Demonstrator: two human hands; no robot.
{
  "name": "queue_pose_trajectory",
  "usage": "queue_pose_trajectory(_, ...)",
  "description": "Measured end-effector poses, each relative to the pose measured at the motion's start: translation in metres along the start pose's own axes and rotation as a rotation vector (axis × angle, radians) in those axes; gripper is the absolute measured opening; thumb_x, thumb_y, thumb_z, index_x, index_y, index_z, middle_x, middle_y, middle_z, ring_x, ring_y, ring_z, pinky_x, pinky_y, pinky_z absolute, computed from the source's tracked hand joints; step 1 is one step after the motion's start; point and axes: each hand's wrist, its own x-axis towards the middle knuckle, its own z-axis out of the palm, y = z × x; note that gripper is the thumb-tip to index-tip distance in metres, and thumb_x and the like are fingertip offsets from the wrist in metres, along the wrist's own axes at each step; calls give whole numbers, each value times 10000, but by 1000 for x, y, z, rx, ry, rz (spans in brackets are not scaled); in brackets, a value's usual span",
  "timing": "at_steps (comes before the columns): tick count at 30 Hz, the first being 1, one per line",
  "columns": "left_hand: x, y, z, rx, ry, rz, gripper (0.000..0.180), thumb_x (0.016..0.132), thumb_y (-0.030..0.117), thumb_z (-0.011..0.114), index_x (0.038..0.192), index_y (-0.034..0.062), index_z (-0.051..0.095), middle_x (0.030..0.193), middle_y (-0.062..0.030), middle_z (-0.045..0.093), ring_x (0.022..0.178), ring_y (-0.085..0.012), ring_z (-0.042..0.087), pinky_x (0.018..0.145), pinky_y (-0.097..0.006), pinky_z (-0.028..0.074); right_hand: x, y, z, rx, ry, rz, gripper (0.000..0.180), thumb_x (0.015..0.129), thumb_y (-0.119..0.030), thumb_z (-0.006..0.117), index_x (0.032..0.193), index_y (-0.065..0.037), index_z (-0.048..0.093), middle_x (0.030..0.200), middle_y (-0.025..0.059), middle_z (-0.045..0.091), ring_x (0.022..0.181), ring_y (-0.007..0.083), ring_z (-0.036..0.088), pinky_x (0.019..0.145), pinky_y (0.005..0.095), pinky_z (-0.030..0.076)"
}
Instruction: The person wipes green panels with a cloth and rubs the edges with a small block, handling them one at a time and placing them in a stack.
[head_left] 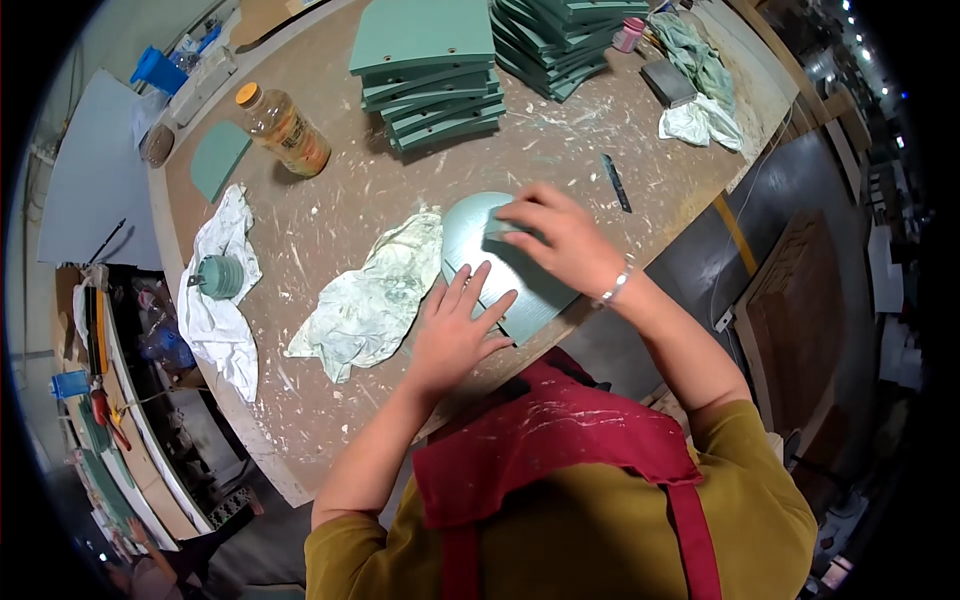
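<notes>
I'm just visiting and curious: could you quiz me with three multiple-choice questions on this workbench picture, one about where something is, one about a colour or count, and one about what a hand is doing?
1. Where does the bottle stand?
A. left of the nearer panel stack
B. on the floor
C. under the stained rag

2. What colour is the apron?
A. blue
B. dark red
C. white

3. How is the left hand?
A. clenched round a brush
B. raised off the bench
C. flat, fingers spread, on the rounded green panel

Answers: 1 A, it sits on the worktop left of the stack; 2 B, its straps and bib are dark red; 3 C, the palm presses the panel's edge while the right hand rests atop it.
</notes>
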Motion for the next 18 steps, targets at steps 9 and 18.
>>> queue_pose_trajectory(9,-9,-12,22,-31,125,9,546,784,368,720,1298,230,600,1346,-87,507,1275,-309,437,974,-444,385,32,-11,58,-70,-164,-185,157,801,-96,711,951,-53,690,958,105,574,858,297,605,741,373,503)
queue_pose_trajectory(18,-12,-16,29,-66,100,-9,451,799,387,709,1224,252,644,1338,-56,517,1274,-286,431,982,-459,353,29,-29,61,-34,-174,-107,84,800,-85,668,840,-15,647,912,135,548,844,322,590,733,400,507)
